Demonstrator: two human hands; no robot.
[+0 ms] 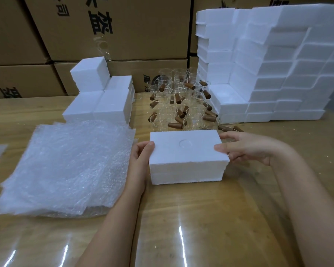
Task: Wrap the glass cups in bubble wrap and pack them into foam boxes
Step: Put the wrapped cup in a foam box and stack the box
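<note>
You are holding the closed foam box (187, 157) on the glossy wooden table (201, 218), your left hand (141, 158) and right hand (247, 149) gripping its two ends. Glass cups (181, 105) are standing just behind it (bubble wrap (66, 166) is lying at the left), and cardboard cartons (123, 26) are lining the back.

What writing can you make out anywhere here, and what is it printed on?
"司": upper middle carton, small, tilted.
Possibly "茶盅": same carton, large black characters, too skewed to be sure.
Lower-left carton, lower middle carton, top-right carton: print cut off or hidden, unreadable.
Foam box, bubble wrap, glass cups: no text visible.
</note>
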